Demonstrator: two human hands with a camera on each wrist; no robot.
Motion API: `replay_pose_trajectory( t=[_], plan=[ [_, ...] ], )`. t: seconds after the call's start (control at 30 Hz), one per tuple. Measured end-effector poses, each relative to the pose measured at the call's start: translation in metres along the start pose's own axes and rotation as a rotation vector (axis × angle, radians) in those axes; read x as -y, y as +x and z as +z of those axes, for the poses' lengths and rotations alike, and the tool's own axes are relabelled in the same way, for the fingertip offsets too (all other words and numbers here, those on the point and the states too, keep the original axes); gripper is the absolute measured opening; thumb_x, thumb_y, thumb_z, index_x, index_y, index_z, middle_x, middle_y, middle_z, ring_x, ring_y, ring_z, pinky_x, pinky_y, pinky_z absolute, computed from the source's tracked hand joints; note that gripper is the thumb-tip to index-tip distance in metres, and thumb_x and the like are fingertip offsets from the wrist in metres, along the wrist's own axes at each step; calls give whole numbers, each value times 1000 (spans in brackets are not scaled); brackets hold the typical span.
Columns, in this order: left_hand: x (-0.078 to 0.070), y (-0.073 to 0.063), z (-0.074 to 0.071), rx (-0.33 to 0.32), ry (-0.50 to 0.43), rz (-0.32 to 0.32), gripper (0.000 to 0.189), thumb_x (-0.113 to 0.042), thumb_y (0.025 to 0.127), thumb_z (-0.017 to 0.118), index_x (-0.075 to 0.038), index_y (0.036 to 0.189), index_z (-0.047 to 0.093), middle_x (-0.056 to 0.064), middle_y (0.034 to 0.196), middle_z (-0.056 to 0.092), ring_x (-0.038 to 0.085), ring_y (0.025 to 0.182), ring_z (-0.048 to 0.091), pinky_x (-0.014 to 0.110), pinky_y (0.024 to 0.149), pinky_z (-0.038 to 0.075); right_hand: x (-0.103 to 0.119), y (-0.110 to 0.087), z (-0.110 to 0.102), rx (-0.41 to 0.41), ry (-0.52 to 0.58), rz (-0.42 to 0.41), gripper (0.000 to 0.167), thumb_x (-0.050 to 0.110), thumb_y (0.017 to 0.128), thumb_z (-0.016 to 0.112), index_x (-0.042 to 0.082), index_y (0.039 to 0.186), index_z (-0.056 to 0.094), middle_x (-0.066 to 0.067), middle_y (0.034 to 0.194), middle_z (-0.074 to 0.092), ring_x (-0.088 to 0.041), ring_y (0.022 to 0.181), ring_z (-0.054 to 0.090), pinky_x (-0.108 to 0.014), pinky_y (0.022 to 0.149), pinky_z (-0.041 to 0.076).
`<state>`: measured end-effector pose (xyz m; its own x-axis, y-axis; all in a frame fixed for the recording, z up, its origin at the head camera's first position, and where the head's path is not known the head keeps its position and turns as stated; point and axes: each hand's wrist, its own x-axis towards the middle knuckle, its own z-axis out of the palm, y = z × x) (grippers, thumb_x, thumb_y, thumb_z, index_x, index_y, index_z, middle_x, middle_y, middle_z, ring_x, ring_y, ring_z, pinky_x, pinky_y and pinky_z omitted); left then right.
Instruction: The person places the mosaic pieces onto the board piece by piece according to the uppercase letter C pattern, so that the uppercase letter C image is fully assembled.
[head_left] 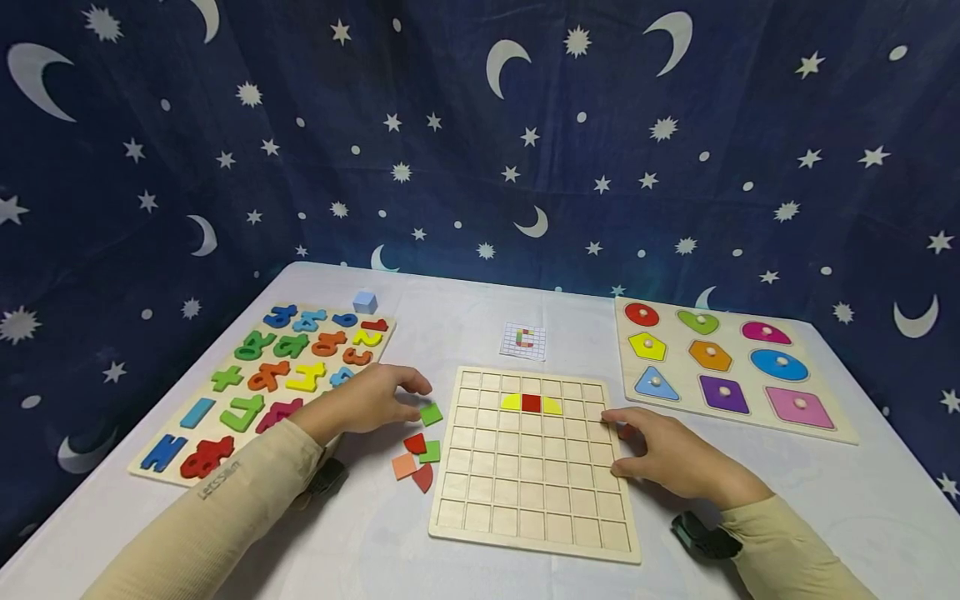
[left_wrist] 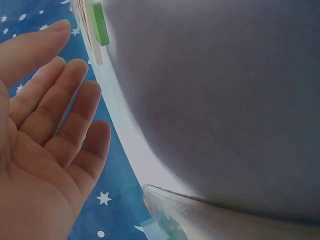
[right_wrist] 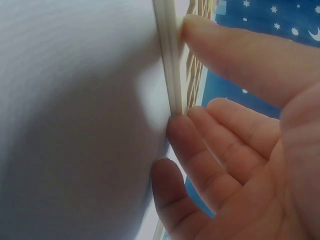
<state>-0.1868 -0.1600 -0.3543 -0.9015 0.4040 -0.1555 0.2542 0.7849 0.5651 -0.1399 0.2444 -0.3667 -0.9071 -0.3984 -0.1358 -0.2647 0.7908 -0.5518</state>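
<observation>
A wooden grid board lies flat, a red square between two yellow quarter-round pieces in its second row from the far side. My left hand hovers just left of a green square, thumb and fingers apart with nothing between them; that view's left wrist camera also shows a green piece beyond the fingers. At the board's right edge, my right hand touches with thumb and fingertips, its fingers loosely extended along the rim. Nearer me lie another green square, two red quarter-rounds and an orange square.
A small card with a coloured grid pattern lies beyond the board. On the left is a number puzzle board, partly behind my left arm, with a blue cube past it. A knobbed shape puzzle lies at the right.
</observation>
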Motion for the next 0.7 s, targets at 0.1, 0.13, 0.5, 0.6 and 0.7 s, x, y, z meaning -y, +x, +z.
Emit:
replay_pose_trajectory(
  t=[0.1, 0.13, 0.5, 0.6, 0.7],
  plan=[
    [-1, 2, 3, 9, -21, -9, 32, -10, 86, 79, -12, 116, 71, -2, 110, 68, 20, 106, 60, 43, 99, 47, 0, 0, -1, -1, -2, 0, 70, 27, 81, 84, 3, 139, 54, -14, 132, 58, -32, 116, 56, -58, 101, 41],
    [-2, 2, 3, 13, -27, -9, 33, -10, 86, 79, -12, 117, 70, -2, 111, 68, 20, 107, 60, 43, 99, 47, -1, 0, -1, -1, -2, 1, 70, 27, 81, 84, 3, 139, 54, -14, 132, 58, -32, 116, 56, -58, 101, 41],
    [-8, 5, 9, 75, -5, -17, 34, -6, 88, 76, -13, 120, 69, -3, 112, 66, 19, 103, 57, 42, 100, 46, 0, -1, 1, -8, 15, -17, 67, 25, 82, 84, 3, 138, 55, -13, 133, 58, -31, 116, 56, -57, 102, 41],
    [-8, 5, 10, 84, 14, -18, 34, -5, 88, 76, -13, 121, 69, -2, 111, 66, 19, 102, 57, 42, 100, 46, -1, -1, 1, -7, 12, -17, 68, 25, 81, 84, 3, 138, 55, -13, 132, 58, -31, 115, 56, -57, 102, 41],
    [-8, 5, 10, 87, 23, -17, 34, -3, 87, 75, -13, 120, 69, -2, 109, 66, 19, 101, 57, 42, 100, 46, -1, -1, 1, -7, 10, -14, 68, 26, 81, 84, 3, 139, 55, -13, 132, 59, -31, 116, 56, -57, 102, 40]
  ],
)
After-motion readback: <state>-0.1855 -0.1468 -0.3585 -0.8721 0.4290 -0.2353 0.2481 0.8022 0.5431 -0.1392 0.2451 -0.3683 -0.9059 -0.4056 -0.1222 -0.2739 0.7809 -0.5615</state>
